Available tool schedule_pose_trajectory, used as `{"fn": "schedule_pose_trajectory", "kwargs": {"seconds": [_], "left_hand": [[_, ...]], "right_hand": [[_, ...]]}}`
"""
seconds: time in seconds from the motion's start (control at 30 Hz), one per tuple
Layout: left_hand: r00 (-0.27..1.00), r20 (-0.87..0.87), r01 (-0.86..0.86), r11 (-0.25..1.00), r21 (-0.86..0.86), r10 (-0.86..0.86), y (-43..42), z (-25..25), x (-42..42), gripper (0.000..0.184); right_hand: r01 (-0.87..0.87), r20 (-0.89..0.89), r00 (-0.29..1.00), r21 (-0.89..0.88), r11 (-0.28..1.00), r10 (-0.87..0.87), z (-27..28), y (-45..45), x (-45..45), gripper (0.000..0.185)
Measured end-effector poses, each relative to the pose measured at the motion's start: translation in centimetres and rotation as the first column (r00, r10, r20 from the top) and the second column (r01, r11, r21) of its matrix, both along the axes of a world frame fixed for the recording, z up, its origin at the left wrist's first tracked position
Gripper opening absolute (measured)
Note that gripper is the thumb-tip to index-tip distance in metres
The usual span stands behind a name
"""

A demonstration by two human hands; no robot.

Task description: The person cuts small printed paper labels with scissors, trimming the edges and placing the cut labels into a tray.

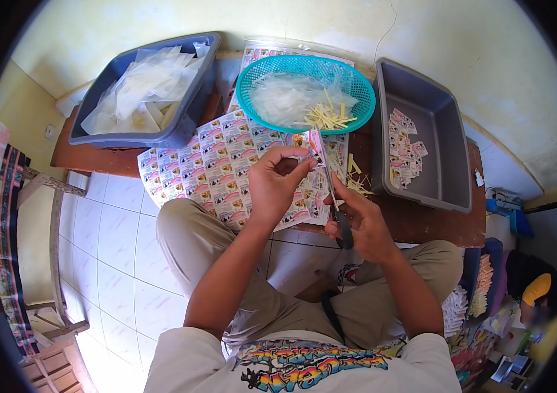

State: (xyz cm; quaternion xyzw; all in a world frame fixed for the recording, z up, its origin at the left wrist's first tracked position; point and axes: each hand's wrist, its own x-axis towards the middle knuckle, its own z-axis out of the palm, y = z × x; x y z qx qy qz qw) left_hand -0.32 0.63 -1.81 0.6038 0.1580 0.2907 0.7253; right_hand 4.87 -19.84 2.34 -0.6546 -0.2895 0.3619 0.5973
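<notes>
Between thumb and fingers, my left hand (279, 180) pinches a small printed label (317, 145) that stands upright in front of me. My right hand (359, 219) grips black-handled scissors (340, 223), their blades pointing up along the label's right edge. Under my hands, a large sheet of printed labels (206, 160) hangs over the front of the low brown table (422, 219). Thin yellowish paper strips (355, 171) lie on the table just right of the label. Whether the blades touch the label I cannot tell.
A teal basket (247, 98) holds clear plastic bags (291, 92) and yellowish strips. To its left stands a blue-grey tub (190, 105) of translucent bags; to its right, a grey tub (445, 131) with cut labels (404, 147). Another person (543, 288) is at the lower right.
</notes>
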Motion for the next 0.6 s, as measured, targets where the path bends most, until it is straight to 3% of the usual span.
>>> {"fn": "schedule_pose_trajectory", "kwargs": {"seconds": [0.6], "left_hand": [[1.000, 0.006, 0.010, 1.000, -0.023, -0.010, 0.08, 0.06, 0.03, 0.019]], "right_hand": [[0.013, 0.046, 0.999, -0.015, 1.000, -0.012, -0.09, 0.07, -0.21, 0.091]]}}
